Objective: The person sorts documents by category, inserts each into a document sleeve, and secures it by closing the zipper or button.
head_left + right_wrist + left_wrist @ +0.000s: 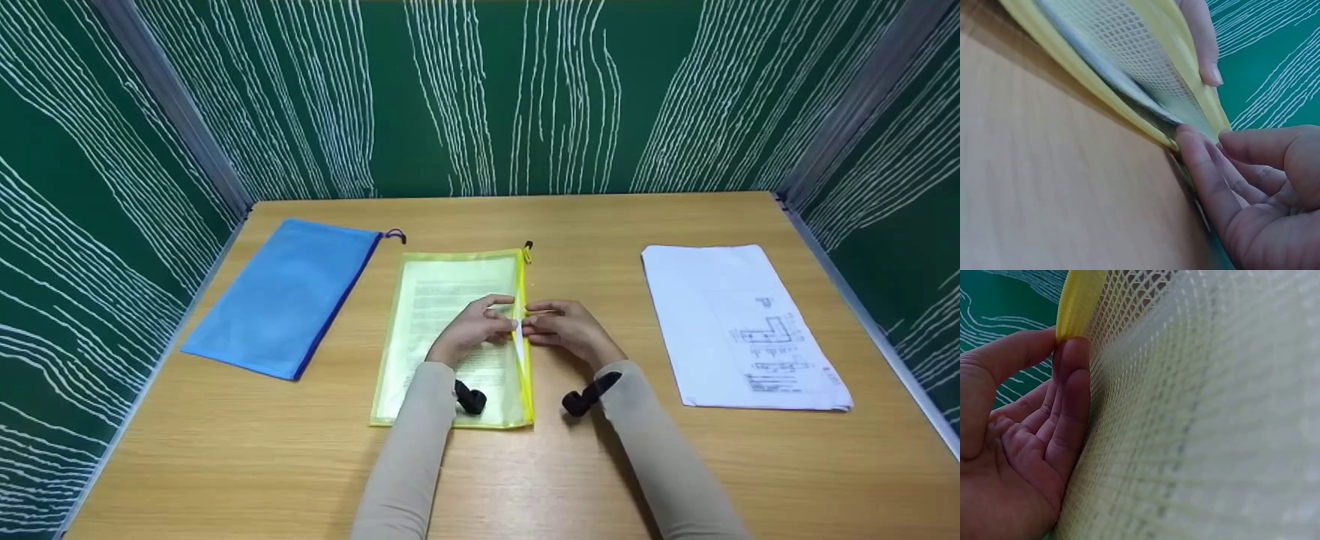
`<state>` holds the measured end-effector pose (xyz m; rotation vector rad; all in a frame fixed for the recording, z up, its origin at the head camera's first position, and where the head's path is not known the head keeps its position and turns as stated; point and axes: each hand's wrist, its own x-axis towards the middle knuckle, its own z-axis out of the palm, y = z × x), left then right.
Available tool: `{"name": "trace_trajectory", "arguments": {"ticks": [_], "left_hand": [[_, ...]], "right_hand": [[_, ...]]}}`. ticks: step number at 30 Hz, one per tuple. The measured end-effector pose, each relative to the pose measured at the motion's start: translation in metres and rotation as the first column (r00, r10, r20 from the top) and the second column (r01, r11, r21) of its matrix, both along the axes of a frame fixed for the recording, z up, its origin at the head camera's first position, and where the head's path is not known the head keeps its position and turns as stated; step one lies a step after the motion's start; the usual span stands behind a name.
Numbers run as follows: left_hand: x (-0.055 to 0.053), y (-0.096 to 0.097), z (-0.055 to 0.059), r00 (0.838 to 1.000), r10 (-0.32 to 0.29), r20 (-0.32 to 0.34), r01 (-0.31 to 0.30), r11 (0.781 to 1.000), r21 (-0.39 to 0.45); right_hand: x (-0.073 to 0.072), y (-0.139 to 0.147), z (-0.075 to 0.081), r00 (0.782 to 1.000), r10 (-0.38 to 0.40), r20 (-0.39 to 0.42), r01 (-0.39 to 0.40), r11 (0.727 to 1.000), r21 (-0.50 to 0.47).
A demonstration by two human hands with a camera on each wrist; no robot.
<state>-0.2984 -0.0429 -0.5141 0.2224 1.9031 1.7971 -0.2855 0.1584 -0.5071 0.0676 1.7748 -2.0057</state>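
Note:
A yellow mesh zipper pouch lies in the middle of the table with printed sheets inside, its zipper side parted along the right. My left hand reaches over the pouch and pinches the yellow zipper edge between thumb and fingers. From the other side my right hand holds the zipper side with its fingertips, one finger at the lower lip by the sheets' edge and the thumb by the upper lip. In the right wrist view the mouth gapes and the sheets' edges show within.
A blue zipper pouch lies flat at the left. To the right is a stack of white paper with a technical drawing on top. Green panels with white wavy lines border the table's back and sides.

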Motion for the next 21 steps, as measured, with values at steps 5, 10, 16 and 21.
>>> {"name": "trace_trajectory", "arguments": {"ticks": [5,10,16,21], "left_hand": [[0.001,0.006,0.001,1.0,-0.011,-0.028,0.01,0.998,-0.057],[0.003,0.01,0.005,0.999,-0.013,-0.034,0.01,0.996,-0.089],[0.003,0.012,0.013,0.997,-0.032,-0.072,0.021,0.989,-0.145],[0.002,0.013,0.02,0.991,-0.027,-0.134,0.001,0.981,-0.194]], "right_hand": [[-0.003,0.007,0.0,1.0,-0.018,-0.013,0.018,0.999,0.045],[-0.006,0.012,-0.001,0.999,-0.035,-0.02,0.037,0.996,0.084],[-0.012,0.013,0.0,0.999,-0.029,-0.035,0.033,0.992,0.125],[-0.018,0.014,0.003,0.997,-0.055,-0.063,0.065,0.981,0.18]]}}
